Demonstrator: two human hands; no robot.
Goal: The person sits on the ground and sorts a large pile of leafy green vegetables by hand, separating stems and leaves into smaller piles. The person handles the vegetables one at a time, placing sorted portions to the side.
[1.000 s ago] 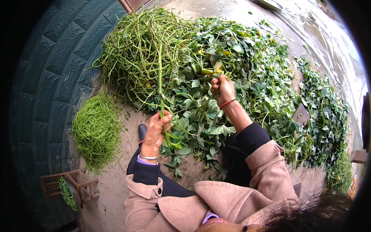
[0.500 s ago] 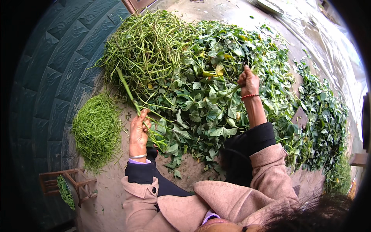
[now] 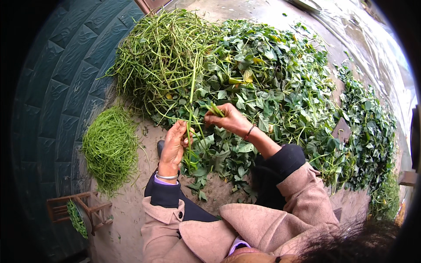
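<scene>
My left hand (image 3: 174, 143) grips a long green stalk (image 3: 191, 98) that stands upright from its fingers, over the near edge of a big heap of leafy vines (image 3: 272, 83). My right hand (image 3: 229, 119) is beside it, fingers pinched on a short bunch of green stem tips (image 3: 215, 109). The two hands are close together, almost touching. A silver bangle sits on my left wrist and a dark band on my right.
A tangle of stripped stalks (image 3: 158, 57) lies at the far left of the heap. A neat pile of thin green stems (image 3: 109, 147) rests on the ground to my left. A small wooden stool (image 3: 76, 210) stands lower left, by a dark tiled wall (image 3: 48, 101).
My right hand came back from the far side of the leaf heap to meet my left hand. My left hand moved right and now holds a stalk upright.
</scene>
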